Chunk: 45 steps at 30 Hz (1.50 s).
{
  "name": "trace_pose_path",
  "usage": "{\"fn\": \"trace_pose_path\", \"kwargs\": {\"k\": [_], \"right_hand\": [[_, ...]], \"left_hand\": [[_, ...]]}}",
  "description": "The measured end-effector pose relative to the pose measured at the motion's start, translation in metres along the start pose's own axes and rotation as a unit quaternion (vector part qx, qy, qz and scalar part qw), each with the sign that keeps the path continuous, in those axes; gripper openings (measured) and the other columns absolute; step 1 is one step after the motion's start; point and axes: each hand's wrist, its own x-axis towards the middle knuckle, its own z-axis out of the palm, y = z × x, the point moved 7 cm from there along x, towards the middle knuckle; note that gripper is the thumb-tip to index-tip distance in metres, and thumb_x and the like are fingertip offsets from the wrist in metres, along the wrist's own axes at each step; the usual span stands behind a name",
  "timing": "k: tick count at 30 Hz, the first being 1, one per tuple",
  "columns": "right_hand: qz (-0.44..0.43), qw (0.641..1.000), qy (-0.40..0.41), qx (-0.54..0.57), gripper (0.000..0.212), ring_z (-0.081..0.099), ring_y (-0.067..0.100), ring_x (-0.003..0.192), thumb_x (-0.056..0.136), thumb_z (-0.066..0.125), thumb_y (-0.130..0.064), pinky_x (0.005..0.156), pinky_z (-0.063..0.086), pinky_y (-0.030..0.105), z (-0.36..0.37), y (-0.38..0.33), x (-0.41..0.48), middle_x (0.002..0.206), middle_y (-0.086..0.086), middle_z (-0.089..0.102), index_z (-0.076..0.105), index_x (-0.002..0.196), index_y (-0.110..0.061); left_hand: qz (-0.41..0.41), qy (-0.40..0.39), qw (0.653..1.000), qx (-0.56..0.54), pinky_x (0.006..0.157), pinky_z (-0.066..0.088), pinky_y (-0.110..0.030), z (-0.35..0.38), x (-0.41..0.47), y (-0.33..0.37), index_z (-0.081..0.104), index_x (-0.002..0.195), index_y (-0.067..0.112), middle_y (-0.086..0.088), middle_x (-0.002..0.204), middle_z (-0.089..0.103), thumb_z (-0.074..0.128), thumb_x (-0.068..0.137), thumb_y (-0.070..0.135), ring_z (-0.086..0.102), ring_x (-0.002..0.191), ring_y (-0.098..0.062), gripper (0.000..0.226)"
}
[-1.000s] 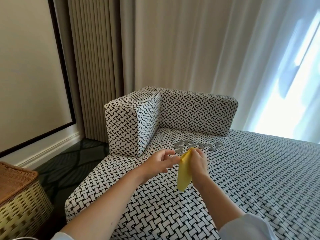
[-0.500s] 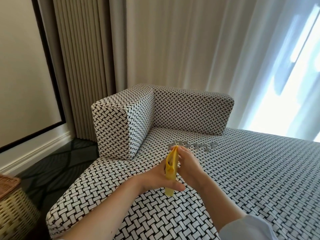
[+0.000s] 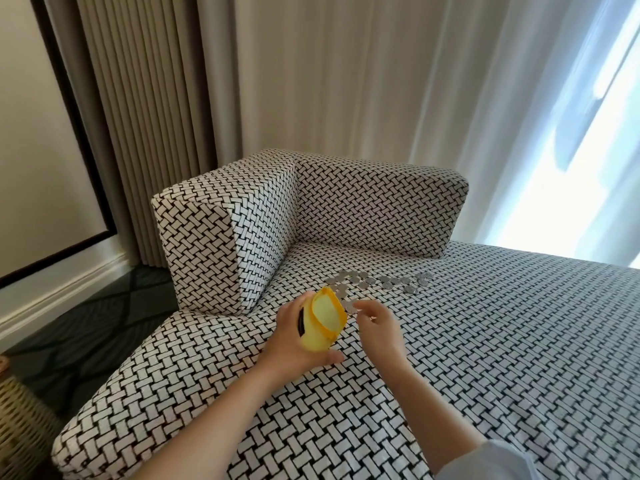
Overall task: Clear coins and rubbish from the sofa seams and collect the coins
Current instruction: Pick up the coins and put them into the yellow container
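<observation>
The left hand [image 3: 294,337] grips a small yellow soft-sided pouch [image 3: 320,323]; fingers and thumb are wrapped round its body and its mouth is spread wide, facing up.

The right hand [image 3: 379,329] is just beside the pouch mouth, fingers bent downward. Whether it pinches a coin cannot be determined.

A group of round silver coins [image 3: 377,282] lies flat on the seat of the black-and-white woven-pattern sofa [image 3: 485,341], beyond both hands and near the corner backrest [image 3: 377,209]. The nearest coins lie just beside the right fingertips.

A woven wicker basket [image 3: 20,427] stands on the floor at the left.
</observation>
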Motion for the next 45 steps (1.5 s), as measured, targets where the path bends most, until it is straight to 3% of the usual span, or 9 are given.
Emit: {"fn": "trace_pose_path", "kwargs": {"k": [3, 8, 12, 18, 21, 25, 33, 41, 45], "right_hand": [[-0.015, 0.988, 0.013, -0.154, 0.042, 0.055, 0.009, 0.102, 0.092, 0.048, -0.015, 0.08, 0.053, 0.032, -0.008, 0.018, 0.001, 0.126, -0.007, 0.049, 0.055, 0.131, -0.028], [-0.04, 0.958, -0.022, -0.283, 0.047, 0.04, 0.016, 0.125, 0.093, 0.05, -0.019, 0.099, 0.042, 0.028, 0.002, 0.035, 0.001, 0.135, 0.002, 0.046, 0.048, 0.14, -0.014], [-0.035, 0.949, -0.052, -0.309, 0.033, 0.05, 0.019, 0.112, 0.092, 0.052, -0.01, 0.098, 0.047, 0.029, 0.001, 0.033, 0.008, 0.127, 0.005, 0.051, 0.06, 0.124, -0.013], [0.0, 0.933, -0.116, -0.339, 0.036, 0.063, 0.016, 0.084, 0.087, 0.051, 0.001, 0.074, 0.06, 0.034, -0.004, 0.03, 0.018, 0.107, -0.002, 0.057, 0.061, 0.113, -0.022], [-0.006, 0.951, -0.117, -0.285, 0.022, 0.067, 0.015, 0.067, 0.089, 0.053, -0.006, 0.065, 0.061, 0.036, -0.006, 0.032, 0.023, 0.086, -0.004, 0.065, 0.063, 0.099, -0.022], [-0.049, 0.977, -0.103, -0.18, 0.028, 0.06, 0.01, 0.056, 0.087, 0.066, -0.019, 0.053, 0.053, 0.027, 0.009, 0.022, 0.028, 0.078, -0.008, 0.065, 0.065, 0.114, -0.02], [-0.105, 0.954, -0.122, -0.253, 0.026, 0.043, -0.004, 0.056, 0.094, 0.061, -0.029, 0.045, 0.029, 0.009, 0.04, 0.016, 0.042, 0.068, -0.019, 0.046, 0.067, 0.119, -0.031], [-0.079, 0.966, -0.099, -0.227, 0.018, 0.053, 0.0, 0.07, 0.084, 0.071, -0.028, 0.056, 0.036, 0.018, 0.034, 0.019, 0.042, 0.077, -0.012, 0.058, 0.053, 0.081, -0.026], [-0.047, 0.997, -0.058, -0.014, 0.014, 0.062, 0.008, 0.072, 0.079, 0.077, -0.02, 0.064, 0.053, 0.021, 0.026, 0.007, 0.037, 0.079, -0.007, 0.067, 0.064, 0.082, -0.023]], "left_hand": [[0.008, 0.036, 0.999, 0.03, 0.099, 0.034, -0.029, 0.005, 0.004, -0.002, 0.013, 0.145, 0.049, 0.031, 0.135, 0.018, 0.08, 0.041, 0.074, 0.027, 0.125, 0.0, 0.126], [0.009, 0.07, 0.994, 0.083, 0.093, 0.04, -0.029, 0.006, 0.009, -0.005, 0.014, 0.143, 0.049, 0.022, 0.145, 0.023, 0.073, 0.041, 0.082, 0.034, 0.124, -0.001, 0.122], [0.015, 0.078, 0.993, 0.089, 0.088, 0.037, -0.023, 0.004, 0.013, -0.006, 0.019, 0.143, 0.045, 0.024, 0.142, 0.024, 0.071, 0.042, 0.083, 0.035, 0.121, 0.001, 0.119], [0.009, 0.105, 0.987, 0.118, 0.105, 0.036, -0.035, -0.008, 0.016, -0.014, 0.021, 0.144, 0.039, 0.015, 0.146, 0.028, 0.069, 0.046, 0.084, 0.032, 0.129, -0.006, 0.118], [-0.003, 0.138, 0.983, 0.122, 0.108, 0.036, -0.042, -0.023, 0.015, -0.023, 0.024, 0.142, 0.038, 0.013, 0.143, 0.034, 0.072, 0.048, 0.08, 0.033, 0.132, -0.014, 0.114], [0.0, 0.142, 0.981, 0.129, 0.108, 0.036, -0.04, -0.027, 0.015, -0.027, 0.021, 0.144, 0.04, 0.014, 0.147, 0.031, 0.074, 0.049, 0.078, 0.033, 0.134, -0.012, 0.115], [0.004, 0.155, 0.98, 0.125, 0.097, 0.034, -0.028, -0.027, 0.014, -0.027, 0.024, 0.14, 0.043, 0.019, 0.141, 0.035, 0.071, 0.049, 0.078, 0.034, 0.12, 0.002, 0.109], [0.004, 0.159, 0.977, 0.139, 0.099, 0.037, -0.033, -0.025, 0.012, -0.028, 0.02, 0.141, 0.045, 0.019, 0.144, 0.032, 0.065, 0.047, 0.086, 0.038, 0.126, -0.005, 0.111], [-0.002, 0.162, 0.976, 0.147, 0.1, 0.041, -0.036, -0.025, 0.012, -0.029, 0.02, 0.142, 0.042, 0.016, 0.145, 0.033, 0.064, 0.047, 0.086, 0.041, 0.127, -0.009, 0.114]]}}
